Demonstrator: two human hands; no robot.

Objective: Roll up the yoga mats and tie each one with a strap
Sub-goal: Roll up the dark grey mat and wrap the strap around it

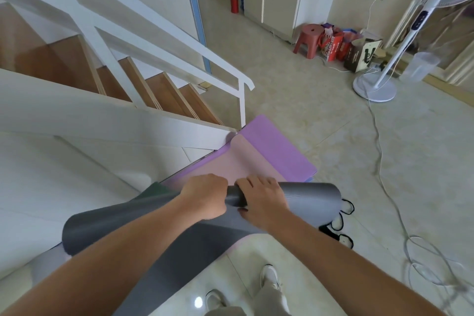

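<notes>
A grey yoga mat (313, 200) lies half rolled in front of me, its flat part running toward my feet. My left hand (205, 197) grips the roll near its middle with curled fingers. Just to the right of it, my right hand (264, 200) curls over the top of the same roll. Beyond the roll, a purple mat (279, 151) lies flat on the floor with a pink mat (241, 161) on top. A green mat's corner (156, 188) shows at the left. Black straps (338, 228) lie on the floor by the roll's right end.
A white staircase (128, 100) with wooden treads borders the mats on the left. A standing fan (377, 84) and its white cable (384, 177) are at the right. A red stool (309, 38) and bags (338, 46) stand by the far wall.
</notes>
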